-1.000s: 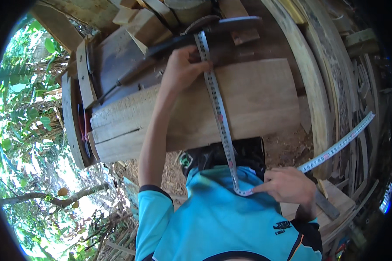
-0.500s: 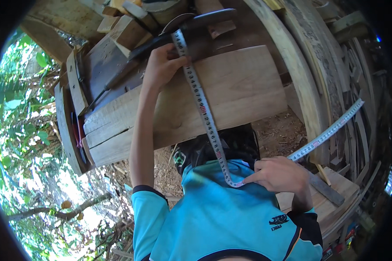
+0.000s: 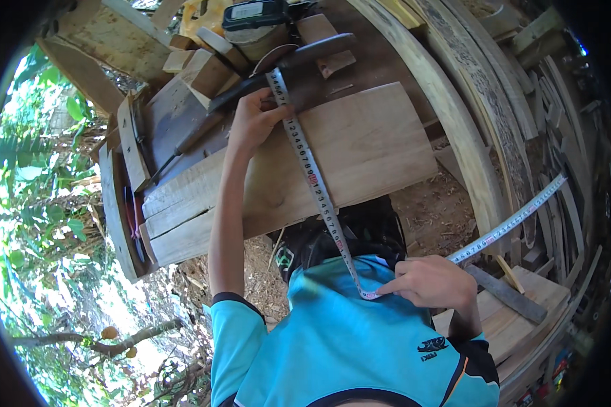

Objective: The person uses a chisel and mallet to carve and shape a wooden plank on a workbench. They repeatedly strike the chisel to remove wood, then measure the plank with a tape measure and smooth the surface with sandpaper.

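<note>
A white measuring tape [image 3: 313,178] runs across a thick wooden board [image 3: 366,139] and down to my blue shirt. Near the board's far edge, my left hand [image 3: 256,119] pinches the tape between thumb and fingers, with a short end sticking out beyond it. Close to my belly, my right hand [image 3: 433,281] grips the tape where it bends. From that hand another stretch of tape reaches out to the right and upward. The board has a long crack toward its left end.
Behind the board lies an angle grinder with a cord [image 3: 254,83]. Wood blocks [image 3: 207,74] and a dark-lidded container [image 3: 254,19] stand at the far side. Long planks [image 3: 448,122] line the right. A metal bar [image 3: 509,295] rests on a wooden piece at lower right.
The view has shifted, so the bench appears slightly lower and more of its far side shows. Both hands keep their hold on the tape.
</note>
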Available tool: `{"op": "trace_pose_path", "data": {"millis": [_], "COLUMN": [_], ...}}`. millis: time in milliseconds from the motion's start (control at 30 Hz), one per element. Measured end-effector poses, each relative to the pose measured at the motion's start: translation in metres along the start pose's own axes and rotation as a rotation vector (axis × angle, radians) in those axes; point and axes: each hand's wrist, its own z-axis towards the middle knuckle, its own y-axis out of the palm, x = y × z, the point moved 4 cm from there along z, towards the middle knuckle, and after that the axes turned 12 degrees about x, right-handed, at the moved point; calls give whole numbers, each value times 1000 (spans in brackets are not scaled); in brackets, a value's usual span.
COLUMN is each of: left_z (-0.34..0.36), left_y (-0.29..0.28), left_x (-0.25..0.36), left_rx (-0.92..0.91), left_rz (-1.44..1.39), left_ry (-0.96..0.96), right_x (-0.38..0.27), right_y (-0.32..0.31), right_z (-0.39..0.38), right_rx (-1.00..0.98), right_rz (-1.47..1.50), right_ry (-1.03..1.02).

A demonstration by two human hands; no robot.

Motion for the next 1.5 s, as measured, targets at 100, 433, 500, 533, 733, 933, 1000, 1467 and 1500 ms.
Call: {"op": "trace_pose_path", "data": {"millis": [100, 433, 500, 533, 733, 933, 1000, 1467, 1500], "left_z": [-3, -13, -16, -16, 25, 47, 52, 55, 55], "left_y": [2, 1, 6, 13, 88, 146, 149, 153, 153], "left_x": [5, 17, 34, 44, 71, 52, 47, 32, 31], "left_rx": [15, 150, 186, 198, 130, 59, 32, -181, -189], "left_rz": [20, -48, -74, -104, 132, 319, 249, 88, 82], "left_ry": [-11, 93, 143, 154, 316, 359, 357, 181, 169], "right_x": [-1, 1, 6, 11, 34, 57, 63, 75, 76], "right_y": [2, -2, -5, -3, -31, -41, -42, -43, -42], "right_z": [-2, -28, -41, -51, -90, -103, -105, -106, -106], "right_rx": [3, 72, 116, 147, 366, 421, 416, 310, 305], "right_rz": [12, -6, 30, 65, 11, 24, 50, 119, 120], "right_ry": [17, 36, 56, 67, 265, 352, 363, 420, 425]}}
